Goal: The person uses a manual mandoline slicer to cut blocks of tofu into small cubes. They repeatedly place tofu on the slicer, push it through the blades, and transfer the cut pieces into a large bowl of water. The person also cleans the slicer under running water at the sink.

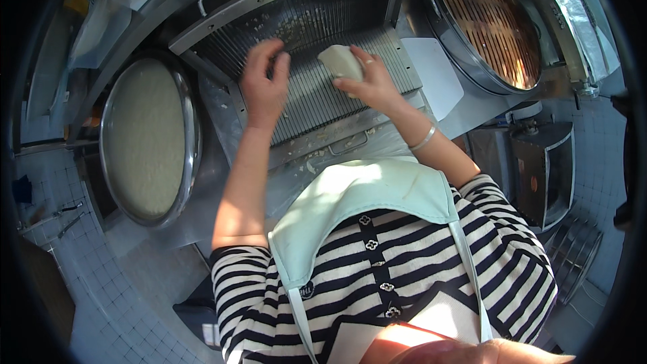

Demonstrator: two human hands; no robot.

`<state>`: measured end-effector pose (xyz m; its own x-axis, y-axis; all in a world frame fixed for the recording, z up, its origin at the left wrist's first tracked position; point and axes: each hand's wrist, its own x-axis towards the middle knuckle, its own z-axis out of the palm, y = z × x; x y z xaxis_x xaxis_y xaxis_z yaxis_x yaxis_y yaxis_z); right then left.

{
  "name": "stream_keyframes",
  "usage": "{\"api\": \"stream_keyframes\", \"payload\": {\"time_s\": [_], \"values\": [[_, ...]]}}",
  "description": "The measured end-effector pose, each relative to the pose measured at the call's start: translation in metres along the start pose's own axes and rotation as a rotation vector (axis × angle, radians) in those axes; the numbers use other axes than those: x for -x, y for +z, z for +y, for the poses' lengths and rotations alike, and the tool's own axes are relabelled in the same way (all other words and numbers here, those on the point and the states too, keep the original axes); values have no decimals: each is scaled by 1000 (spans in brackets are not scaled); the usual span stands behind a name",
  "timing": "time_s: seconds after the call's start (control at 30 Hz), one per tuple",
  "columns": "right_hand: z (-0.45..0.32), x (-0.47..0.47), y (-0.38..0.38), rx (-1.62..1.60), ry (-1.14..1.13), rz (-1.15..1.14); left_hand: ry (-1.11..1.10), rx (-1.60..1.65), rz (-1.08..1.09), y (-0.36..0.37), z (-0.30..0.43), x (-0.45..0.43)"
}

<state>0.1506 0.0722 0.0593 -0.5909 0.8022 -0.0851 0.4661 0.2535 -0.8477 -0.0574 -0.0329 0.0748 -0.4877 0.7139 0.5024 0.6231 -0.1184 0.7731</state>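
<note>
A pale, dough-like piece [343, 62] is gripped in my right hand [373, 81], between the thumb and fingers. It is above the slatted metal bed [323, 103] of a stainless steel machine resembling a bread slicer. Over the left part of this machine, my left hand [265, 78] is blurred, its fingers curved and apart with nothing seen in them. Small pale crumbs [298, 28] cling to the upright slatted back of the machine. More scraps [311, 154] lie along its front edge, near a wire handle [349, 144].
On the left stands a large round metal basin [194, 146] filled with a pale mass [146, 136]. A white board [434, 76] lies to the right of the machine, beside a round steamer with a slatted wooden base [488, 20]. Clear plastic containers [101, 30] are at upper left.
</note>
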Motion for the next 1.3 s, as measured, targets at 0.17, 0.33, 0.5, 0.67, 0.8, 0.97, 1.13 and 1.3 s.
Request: {"api": "stream_keyframes", "payload": {"time_s": [0.17,0.33,0.5,0.67,0.8,0.97,1.13,1.3], "values": [[18,-9,55,261,-146,26,-734,252,-190,45,-32,75],[44,-13,47,-8,-172,66,-681,267,-124,57,-40,82],[44,-15,33,150,-199,-7,-729,226,-106,74,-35,68],[42,-17,30,51,-130,-63,-683,-44,-129,83,-42,64],[46,-18,25,87,-166,-69,-691,-65,-147,82,-46,65],[44,-17,28,77,-148,-50,-672,-151,-157,82,-38,62],[44,-14,35,237,-223,-21,-628,-295,-177,87,-27,59],[50,-27,25,142,-171,-90,-594,-291,-197,82,-34,61]]}}
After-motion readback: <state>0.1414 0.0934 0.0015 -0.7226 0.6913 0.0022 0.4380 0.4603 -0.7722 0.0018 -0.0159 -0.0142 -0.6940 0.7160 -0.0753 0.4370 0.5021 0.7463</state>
